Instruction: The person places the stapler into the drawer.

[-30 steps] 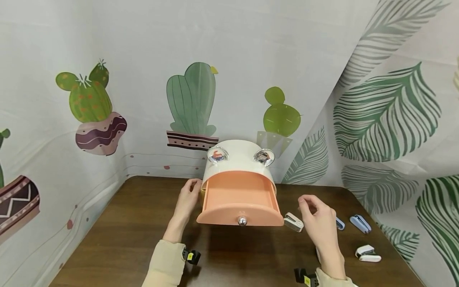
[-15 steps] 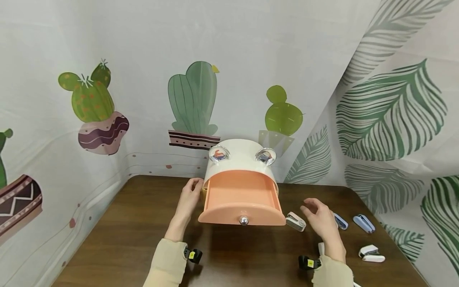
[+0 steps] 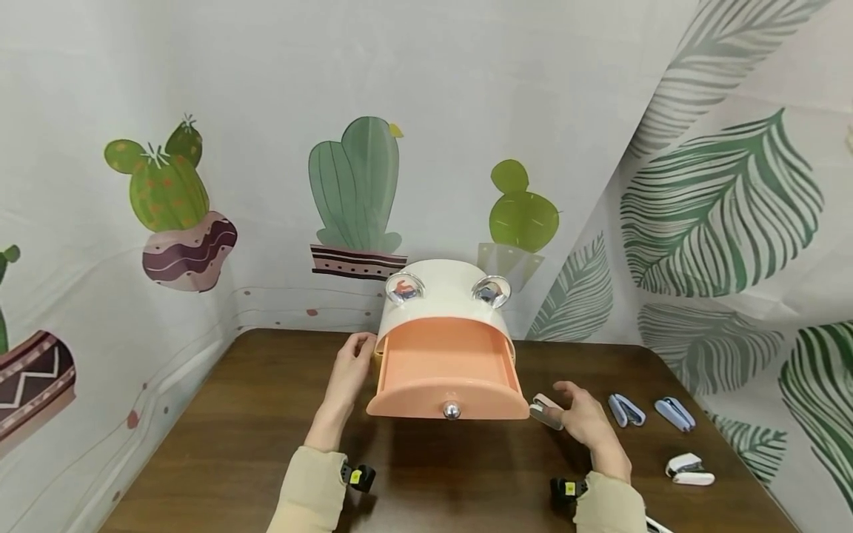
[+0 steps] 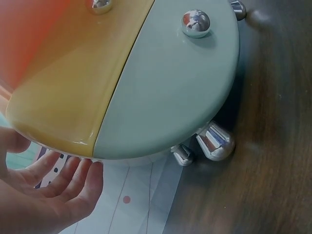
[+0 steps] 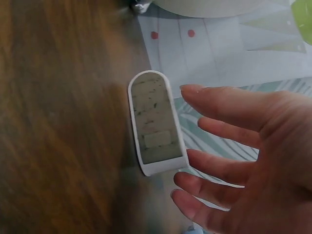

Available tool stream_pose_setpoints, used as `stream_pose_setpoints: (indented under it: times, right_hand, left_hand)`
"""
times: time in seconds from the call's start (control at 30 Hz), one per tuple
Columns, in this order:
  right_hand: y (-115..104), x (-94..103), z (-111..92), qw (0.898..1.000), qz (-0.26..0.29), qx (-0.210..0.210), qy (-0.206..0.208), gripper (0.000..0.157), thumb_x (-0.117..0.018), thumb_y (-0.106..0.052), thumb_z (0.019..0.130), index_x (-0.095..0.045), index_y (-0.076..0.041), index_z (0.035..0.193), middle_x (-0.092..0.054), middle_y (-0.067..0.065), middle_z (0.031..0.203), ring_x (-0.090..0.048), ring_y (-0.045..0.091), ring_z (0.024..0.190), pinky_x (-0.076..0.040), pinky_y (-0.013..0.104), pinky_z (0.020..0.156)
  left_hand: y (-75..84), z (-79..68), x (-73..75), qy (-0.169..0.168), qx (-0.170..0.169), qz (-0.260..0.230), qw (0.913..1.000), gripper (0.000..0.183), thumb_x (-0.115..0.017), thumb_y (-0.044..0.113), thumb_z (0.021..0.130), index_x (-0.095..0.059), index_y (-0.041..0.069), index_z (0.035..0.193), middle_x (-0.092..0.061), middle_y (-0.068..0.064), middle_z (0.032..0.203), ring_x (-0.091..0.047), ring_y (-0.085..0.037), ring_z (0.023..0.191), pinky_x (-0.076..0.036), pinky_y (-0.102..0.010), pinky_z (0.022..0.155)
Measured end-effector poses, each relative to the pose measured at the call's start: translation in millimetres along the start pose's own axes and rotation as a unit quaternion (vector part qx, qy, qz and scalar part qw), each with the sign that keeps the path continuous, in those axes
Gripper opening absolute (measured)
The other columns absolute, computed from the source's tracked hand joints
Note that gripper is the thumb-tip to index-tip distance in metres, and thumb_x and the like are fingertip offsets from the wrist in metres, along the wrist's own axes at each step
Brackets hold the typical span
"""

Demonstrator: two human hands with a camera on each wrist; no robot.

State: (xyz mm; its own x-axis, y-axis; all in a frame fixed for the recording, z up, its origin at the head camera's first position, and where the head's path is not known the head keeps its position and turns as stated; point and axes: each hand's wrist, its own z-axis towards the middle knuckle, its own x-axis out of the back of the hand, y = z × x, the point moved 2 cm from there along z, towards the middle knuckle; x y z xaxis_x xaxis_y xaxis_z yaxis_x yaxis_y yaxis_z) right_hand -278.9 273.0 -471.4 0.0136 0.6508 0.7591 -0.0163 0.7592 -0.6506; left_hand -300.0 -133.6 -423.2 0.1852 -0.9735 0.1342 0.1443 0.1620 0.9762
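Observation:
A small white cabinet (image 3: 440,292) with two silver domes stands at the back of the table, its orange drawer (image 3: 448,396) pulled out. Yellow (image 4: 68,83) and pale green (image 4: 170,83) drawer fronts with silver knobs show in the left wrist view. My left hand (image 3: 351,370) rests its fingertips along the cabinet's left side, fingers loosely bent. Right of the drawer is a small white stapler (image 3: 545,416); its flat greyish base (image 5: 155,117) faces the right wrist camera. My right hand (image 3: 585,420) is beside it, fingers spread, fingertips right at its edge.
Two blue staplers (image 3: 626,409) and another white stapler (image 3: 689,470) lie at the right of the brown table (image 3: 220,437). A white object (image 3: 656,525) shows partly by the right sleeve. A printed curtain (image 3: 266,185) hangs close behind the table.
My right hand has come down, its fingers spreading from a near pinch as it reached the white stapler, which now shows its grey base. My left hand has stayed at the cabinet's side.

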Motion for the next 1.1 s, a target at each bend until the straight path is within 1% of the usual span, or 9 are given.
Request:
stream_pose_setpoints:
  times: [0.1,0.2,0.3,0.37,0.53,0.67,0.8,0.93,1.1]
  right_hand:
    - [1.7,-3.4,1.4,1.000,-0.004,0.002,-0.006,0.057,-0.075,-0.018,0.085,-0.052,0.005,0.131,-0.058,0.026,0.118,-0.057,0.033,0.092,-0.047,0.049,0.077]
    - [2.5,-6.5,2.3,1.000,-0.011,0.003,-0.012,0.056,-0.076,-0.018,0.083,-0.054,0.006,0.129,-0.062,0.022,0.111,-0.058,0.030,0.088,-0.048,0.048,0.076]
    - [3.6,-8.5,4.9,1.000,-0.017,0.003,-0.009,0.055,-0.077,-0.015,0.082,-0.055,0.005,0.128,-0.063,0.019,0.106,-0.058,0.028,0.087,-0.048,0.047,0.075]
    - [4.0,-9.3,6.5,1.000,-0.021,0.003,-0.004,0.053,-0.078,-0.013,0.081,-0.056,0.005,0.126,-0.064,0.018,0.104,-0.059,0.028,0.086,-0.048,0.046,0.075]
    - [6.3,-12.9,8.7,0.999,-0.038,0.000,0.004,0.047,-0.079,-0.011,0.078,-0.060,0.004,0.119,-0.064,0.015,0.097,-0.057,0.026,0.080,-0.047,0.043,0.071]
    - [6.7,-15.1,8.6,0.999,-0.040,-0.001,0.009,0.040,-0.080,-0.010,0.078,-0.063,0.002,0.112,-0.064,0.011,0.092,-0.056,0.024,0.077,-0.046,0.041,0.069]
    - [5.3,-14.4,8.2,0.999,-0.039,-0.002,0.009,0.038,-0.080,-0.009,0.078,-0.063,0.002,0.110,-0.063,0.011,0.091,-0.056,0.024,0.077,-0.046,0.041,0.068]
    - [2.3,-10.5,7.4,0.999,-0.046,-0.002,0.019,0.038,-0.080,-0.009,0.078,-0.063,0.002,0.110,-0.064,0.010,0.091,-0.055,0.024,0.077,-0.046,0.040,0.068]
    - [-3.4,-4.7,4.2,0.999,-0.039,0.005,0.027,0.039,-0.079,-0.011,0.080,-0.062,0.002,0.112,-0.064,0.012,0.095,-0.056,0.024,0.079,-0.046,0.039,0.067]
  left_hand:
    - [0.6,-0.8,-0.1,0.001,0.001,0.000,1.0000,0.032,-0.048,0.028,0.104,-0.059,0.005,0.122,-0.058,-0.011,0.103,-0.054,-0.035,0.088,-0.048,-0.044,0.076]
    - [0.8,-1.1,0.1,0.004,0.003,0.002,1.0000,0.032,-0.049,0.028,0.103,-0.060,0.005,0.121,-0.058,-0.011,0.102,-0.054,-0.033,0.086,-0.048,-0.043,0.075]
    - [2.2,-0.1,0.1,0.005,0.000,-0.001,1.0000,0.032,-0.049,0.029,0.103,-0.060,0.005,0.121,-0.057,-0.011,0.101,-0.054,-0.032,0.085,-0.048,-0.043,0.075]
    - [2.5,0.8,-0.2,0.003,-0.002,-0.002,1.0000,0.033,-0.049,0.030,0.103,-0.060,0.005,0.121,-0.057,-0.011,0.101,-0.054,-0.030,0.083,-0.048,-0.042,0.075]
    - [0.8,0.2,-0.5,0.000,0.000,0.003,1.0000,0.033,-0.049,0.030,0.104,-0.059,0.004,0.121,-0.057,-0.010,0.102,-0.052,-0.018,0.077,-0.047,-0.032,0.070]
    - [0.1,-0.8,-0.6,0.000,-0.002,0.005,1.0000,0.033,-0.048,0.030,0.104,-0.059,0.004,0.121,-0.058,-0.010,0.104,-0.052,-0.016,0.077,-0.046,-0.029,0.068]
    - [0.1,-1.7,-0.4,0.003,0.001,0.002,1.0000,0.033,-0.048,0.030,0.104,-0.059,0.004,0.121,-0.058,-0.010,0.104,-0.051,-0.016,0.077,-0.046,-0.029,0.068]
    - [2.2,-2.7,-1.7,-0.001,0.002,-0.003,1.0000,0.035,-0.048,0.031,0.104,-0.058,0.003,0.122,-0.058,-0.011,0.105,-0.051,-0.015,0.076,-0.045,-0.028,0.068]
    - [3.2,-3.7,-1.8,-0.001,0.001,-0.009,1.0000,0.036,-0.049,0.030,0.104,-0.057,0.001,0.123,-0.059,-0.011,0.105,-0.051,-0.013,0.076,-0.045,-0.027,0.067]
